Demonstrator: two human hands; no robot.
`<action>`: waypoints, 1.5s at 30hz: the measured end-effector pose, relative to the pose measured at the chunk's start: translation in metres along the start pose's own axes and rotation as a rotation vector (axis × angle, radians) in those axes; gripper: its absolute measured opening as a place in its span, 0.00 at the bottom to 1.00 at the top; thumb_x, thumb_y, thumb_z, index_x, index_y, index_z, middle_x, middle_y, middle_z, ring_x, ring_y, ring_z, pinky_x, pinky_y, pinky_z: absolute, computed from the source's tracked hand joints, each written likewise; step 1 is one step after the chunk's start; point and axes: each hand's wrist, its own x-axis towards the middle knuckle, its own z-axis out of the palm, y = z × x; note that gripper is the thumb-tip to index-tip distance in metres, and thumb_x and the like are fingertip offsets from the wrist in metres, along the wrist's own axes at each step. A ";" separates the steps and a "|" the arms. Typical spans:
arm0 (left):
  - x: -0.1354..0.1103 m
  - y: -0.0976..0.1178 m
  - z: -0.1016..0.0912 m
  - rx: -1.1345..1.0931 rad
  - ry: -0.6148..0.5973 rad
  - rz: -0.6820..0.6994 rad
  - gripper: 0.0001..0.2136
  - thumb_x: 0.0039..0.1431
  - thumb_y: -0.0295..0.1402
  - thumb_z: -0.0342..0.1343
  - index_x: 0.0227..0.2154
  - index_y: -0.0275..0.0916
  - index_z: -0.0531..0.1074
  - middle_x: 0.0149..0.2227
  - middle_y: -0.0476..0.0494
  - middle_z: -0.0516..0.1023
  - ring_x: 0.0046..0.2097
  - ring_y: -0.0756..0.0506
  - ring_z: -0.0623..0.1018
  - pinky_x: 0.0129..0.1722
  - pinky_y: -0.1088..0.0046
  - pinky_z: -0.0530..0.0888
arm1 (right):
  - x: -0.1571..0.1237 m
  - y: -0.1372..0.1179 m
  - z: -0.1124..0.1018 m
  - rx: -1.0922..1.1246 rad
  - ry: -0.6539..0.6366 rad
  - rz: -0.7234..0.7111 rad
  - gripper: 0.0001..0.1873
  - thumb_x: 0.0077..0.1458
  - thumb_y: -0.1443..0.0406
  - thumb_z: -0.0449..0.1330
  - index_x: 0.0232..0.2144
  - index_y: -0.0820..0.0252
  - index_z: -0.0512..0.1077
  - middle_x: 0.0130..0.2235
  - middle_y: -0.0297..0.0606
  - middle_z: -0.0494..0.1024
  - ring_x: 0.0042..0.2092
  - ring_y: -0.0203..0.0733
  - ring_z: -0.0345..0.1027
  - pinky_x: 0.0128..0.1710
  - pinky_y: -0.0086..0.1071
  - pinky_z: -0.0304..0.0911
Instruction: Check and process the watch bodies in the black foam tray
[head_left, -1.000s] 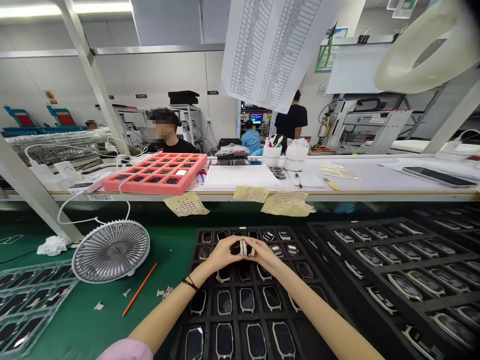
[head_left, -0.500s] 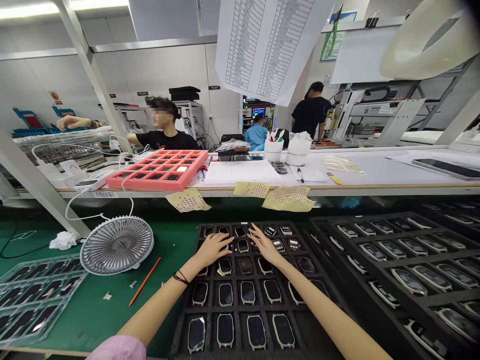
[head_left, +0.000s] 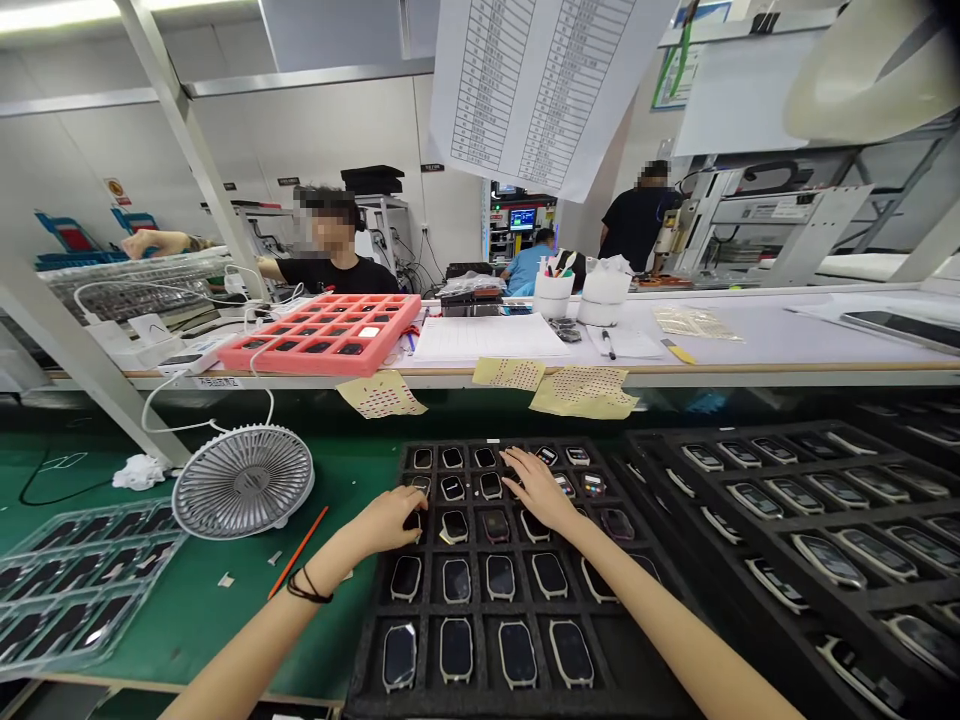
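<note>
Over the black foam tray [head_left: 361, 665], our L hand [head_left: 386, 520] curls by the rows of watch cases [head_left: 455, 525], fingers hiding one slot, can't tell if gripping; R hand [head_left: 536, 503] spread, fingers down, cases beneath it hidden.

Bare hands and forearms, thin black cords at one wrist

The left hand [head_left: 386, 522] and right hand [head_left: 541, 492] are ungloved, with slim, tapering fingers; no rings or other jewellery can be made out on them at this distance. The left forearm [head_left: 247, 662] and right forearm [head_left: 660, 630] are bare right down to the bottom edge of the view. Around the left wrist sit thin black cords [head_left: 306, 588], several fine strands looped together like hair ties, though their exact number is hard to tell.
</note>
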 end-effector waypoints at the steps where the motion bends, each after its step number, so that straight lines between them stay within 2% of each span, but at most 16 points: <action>1: -0.004 -0.001 -0.001 -0.003 -0.029 -0.011 0.13 0.48 0.28 0.57 0.39 0.40 0.69 0.42 0.45 0.76 0.44 0.41 0.76 0.41 0.69 0.70 | -0.001 0.000 0.000 -0.012 -0.015 -0.018 0.28 0.64 0.54 0.40 0.63 0.55 0.54 0.63 0.45 0.59 0.65 0.46 0.46 0.62 0.48 0.44; 5: -0.005 0.003 0.005 0.006 -0.073 -0.086 0.15 0.46 0.27 0.58 0.40 0.40 0.67 0.43 0.43 0.76 0.44 0.41 0.76 0.39 0.71 0.70 | -0.001 0.002 0.004 -0.104 -0.125 -0.059 0.30 0.64 0.51 0.38 0.64 0.53 0.48 0.66 0.44 0.52 0.67 0.47 0.39 0.63 0.49 0.43; 9: 0.003 0.007 0.015 0.039 -0.072 -0.165 0.18 0.44 0.23 0.56 0.41 0.37 0.65 0.39 0.37 0.76 0.41 0.38 0.77 0.36 0.69 0.69 | -0.001 0.015 0.002 -0.126 -0.178 -0.028 0.32 0.63 0.49 0.36 0.65 0.52 0.45 0.67 0.43 0.48 0.67 0.46 0.35 0.63 0.50 0.38; 12: 0.002 0.003 0.014 0.014 -0.055 -0.145 0.15 0.43 0.25 0.56 0.37 0.38 0.65 0.36 0.40 0.76 0.38 0.38 0.77 0.34 0.70 0.68 | -0.005 0.026 -0.001 -0.119 -0.188 0.013 0.33 0.63 0.48 0.35 0.65 0.53 0.45 0.67 0.44 0.48 0.67 0.47 0.35 0.63 0.51 0.37; 15: -0.004 -0.003 0.008 -0.045 0.001 -0.106 0.12 0.44 0.30 0.58 0.33 0.40 0.64 0.33 0.46 0.75 0.36 0.42 0.76 0.34 0.72 0.68 | -0.010 0.030 -0.002 -0.100 -0.178 0.024 0.33 0.62 0.48 0.37 0.65 0.54 0.47 0.66 0.45 0.50 0.67 0.47 0.35 0.64 0.51 0.35; 18: -0.006 -0.001 0.001 -0.100 0.091 -0.096 0.10 0.48 0.35 0.57 0.33 0.41 0.62 0.33 0.48 0.74 0.35 0.46 0.75 0.35 0.75 0.69 | -0.011 0.025 -0.002 -0.066 -0.148 0.022 0.33 0.62 0.48 0.39 0.64 0.56 0.49 0.65 0.47 0.52 0.67 0.48 0.39 0.63 0.51 0.38; 21: 0.003 0.014 0.000 -0.136 0.148 -0.064 0.10 0.52 0.37 0.55 0.35 0.41 0.62 0.35 0.48 0.74 0.36 0.47 0.74 0.36 0.75 0.69 | -0.012 0.020 -0.005 -0.025 -0.094 0.017 0.30 0.64 0.51 0.39 0.65 0.54 0.47 0.65 0.45 0.55 0.66 0.46 0.43 0.63 0.51 0.42; 25: 0.027 0.037 0.009 -0.136 0.093 -0.009 0.12 0.47 0.35 0.59 0.35 0.41 0.66 0.33 0.48 0.75 0.35 0.44 0.75 0.34 0.74 0.69 | -0.019 0.015 -0.020 0.007 -0.015 -0.002 0.28 0.65 0.55 0.39 0.65 0.53 0.45 0.65 0.43 0.55 0.66 0.44 0.43 0.63 0.50 0.42; 28: 0.040 0.046 0.017 -0.112 0.011 0.004 0.15 0.40 0.29 0.62 0.35 0.40 0.69 0.30 0.45 0.77 0.34 0.39 0.77 0.33 0.71 0.69 | -0.028 0.011 -0.033 0.040 0.034 -0.026 0.27 0.65 0.55 0.41 0.63 0.54 0.51 0.64 0.43 0.58 0.65 0.45 0.46 0.64 0.52 0.42; 31: 0.046 0.047 0.020 -0.104 -0.024 0.004 0.19 0.38 0.26 0.62 0.38 0.38 0.71 0.32 0.40 0.78 0.35 0.36 0.77 0.33 0.69 0.69 | -0.037 0.008 -0.040 0.083 0.087 -0.055 0.24 0.64 0.56 0.44 0.60 0.55 0.58 0.61 0.44 0.63 0.63 0.46 0.52 0.64 0.52 0.42; 36: 0.044 0.044 0.004 -0.174 0.015 0.005 0.19 0.40 0.30 0.64 0.40 0.40 0.73 0.37 0.42 0.79 0.40 0.37 0.77 0.37 0.71 0.69 | -0.048 0.007 -0.037 0.116 0.156 -0.054 0.21 0.64 0.59 0.46 0.57 0.53 0.62 0.57 0.42 0.68 0.61 0.46 0.57 0.63 0.53 0.45; 40: 0.053 0.057 -0.011 -0.266 0.103 0.027 0.19 0.44 0.33 0.64 0.42 0.41 0.74 0.41 0.42 0.78 0.43 0.39 0.76 0.41 0.70 0.68 | -0.050 0.012 -0.033 0.162 0.209 -0.032 0.19 0.63 0.59 0.47 0.55 0.52 0.65 0.55 0.42 0.70 0.58 0.48 0.61 0.60 0.52 0.52; 45: 0.073 0.079 -0.001 -0.433 0.104 0.094 0.18 0.37 0.29 0.67 0.36 0.41 0.77 0.37 0.43 0.79 0.40 0.39 0.76 0.42 0.69 0.68 | -0.053 0.010 -0.039 0.206 0.265 -0.042 0.17 0.63 0.61 0.48 0.51 0.53 0.68 0.50 0.43 0.74 0.54 0.49 0.65 0.57 0.51 0.58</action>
